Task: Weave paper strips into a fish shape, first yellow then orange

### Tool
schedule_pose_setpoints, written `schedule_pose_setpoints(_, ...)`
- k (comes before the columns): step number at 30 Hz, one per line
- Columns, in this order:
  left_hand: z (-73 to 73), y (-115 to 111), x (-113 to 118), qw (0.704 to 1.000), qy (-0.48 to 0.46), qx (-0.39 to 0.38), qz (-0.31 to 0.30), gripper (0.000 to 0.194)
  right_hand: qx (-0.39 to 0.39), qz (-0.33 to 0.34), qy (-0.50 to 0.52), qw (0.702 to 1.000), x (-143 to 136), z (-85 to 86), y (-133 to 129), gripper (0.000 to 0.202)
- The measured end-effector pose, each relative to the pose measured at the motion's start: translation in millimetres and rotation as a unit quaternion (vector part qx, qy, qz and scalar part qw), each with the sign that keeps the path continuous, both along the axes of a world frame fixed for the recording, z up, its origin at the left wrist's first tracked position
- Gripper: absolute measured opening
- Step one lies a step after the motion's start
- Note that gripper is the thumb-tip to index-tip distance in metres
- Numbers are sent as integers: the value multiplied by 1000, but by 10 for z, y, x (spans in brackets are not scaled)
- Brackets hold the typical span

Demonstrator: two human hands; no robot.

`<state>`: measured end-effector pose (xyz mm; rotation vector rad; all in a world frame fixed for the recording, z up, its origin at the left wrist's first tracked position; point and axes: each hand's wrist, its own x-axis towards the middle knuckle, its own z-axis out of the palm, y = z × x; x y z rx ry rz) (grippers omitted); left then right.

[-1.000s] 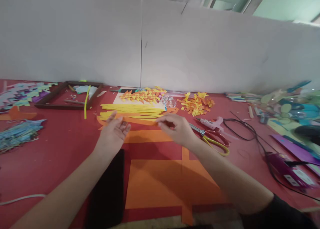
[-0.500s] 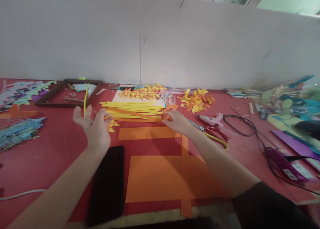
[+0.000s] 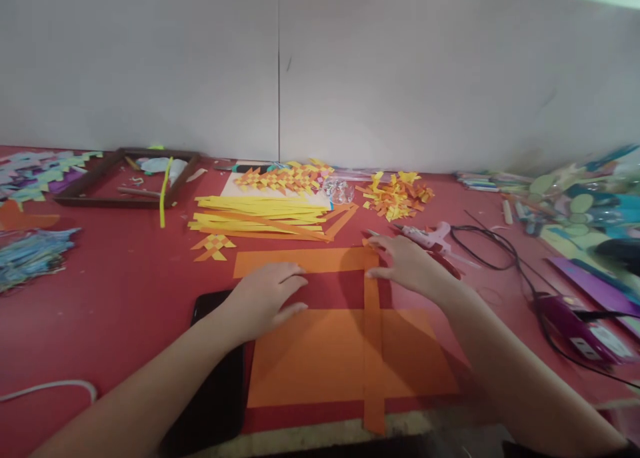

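Observation:
My left hand [image 3: 267, 299] is open, palm down with fingers apart. It hovers by the left half of a wide orange paper strip [image 3: 330, 261] and the upper left edge of an orange paper sheet [image 3: 305, 361]. My right hand [image 3: 407, 265] has thumb and fingers spread around the far end of an upright-lying orange strip [image 3: 373, 351], which crosses the sheet from front to back. Whether the fingertips press on it is unclear. Partly under my left forearm lies a black phone [image 3: 213, 395]. Behind the hands is a pile of yellow paper strips [image 3: 260, 211].
A woven orange-yellow paper piece [image 3: 214, 246] lies left of centre, with a longer woven band [image 3: 285, 178] behind. Dark frame [image 3: 90, 201] sits at left, a yellow strip [image 3: 163, 195] over its edge. Paper scraps [image 3: 397, 195], glue gun [image 3: 425, 235] and black cable [image 3: 515, 258] are right.
My left hand has come down and rightward from beside the frame to the orange paper. My right hand has left the yellow strip pile and moved right to the far end of the crossing strip.

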<state>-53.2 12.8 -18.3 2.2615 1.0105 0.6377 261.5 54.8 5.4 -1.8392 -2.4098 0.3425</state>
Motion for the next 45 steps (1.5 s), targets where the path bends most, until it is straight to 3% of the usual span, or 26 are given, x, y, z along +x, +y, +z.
schedule_pose_setpoints(4,-19,4,-8,999,47,3,-3,36,37,14,44,998,-97,11,-30,38)
schedule_pose_setpoints(7,33,2,-6,1000,10,-12,19,38,31,35,171,984,-193,76,-64,30)
schedule_pose_setpoints(10,124,-19,6,994,-62,-53,71,42,-31,74,354,932,-307,150,-117,33)
schedule_pose_setpoints(12,181,-45,27,979,-124,-134,92,43,-64,82,426,898,-410,193,-167,32)
schedule_pose_setpoints(14,222,-72,57,936,-209,-269,94,48,-118,121,447,878,-536,228,-225,33)
schedule_pose_setpoints(16,248,-87,88,866,-293,-396,86,55,-159,173,467,852,-667,258,-285,37)
schedule_pose_setpoints(17,256,-88,98,837,-322,-435,84,55,-179,196,456,849,-726,272,-311,41)
schedule_pose_setpoints(19,264,-80,103,809,-345,-467,90,47,-203,240,427,848,-814,300,-352,51)
schedule_pose_setpoints(22,259,-55,72,815,-319,-476,84,33,-217,271,375,860,-856,328,-382,60)
schedule_pose_setpoints(27,230,-34,35,820,-301,-485,41,42,-139,289,313,894,-813,309,-414,69)
schedule_pose_setpoints(30,203,-24,41,827,-298,-467,93,34,-97,274,275,916,-774,261,-415,71)
schedule_pose_setpoints(34,166,7,28,836,-288,-436,169,27,-31,193,193,962,-600,218,-311,49)
schedule_pose_setpoints(38,152,28,19,884,-244,-344,200,29,-9,127,71,989,-317,245,-164,29)
schedule_pose_setpoints(41,158,18,47,897,-220,-330,197,27,-11,94,13,995,-246,256,-159,45)
schedule_pose_setpoints(43,167,4,75,888,-227,-349,196,27,9,112,20,993,-333,238,-226,62)
schedule_pose_setpoints(45,175,-10,100,876,-243,-365,202,26,26,150,75,986,-503,200,-325,60)
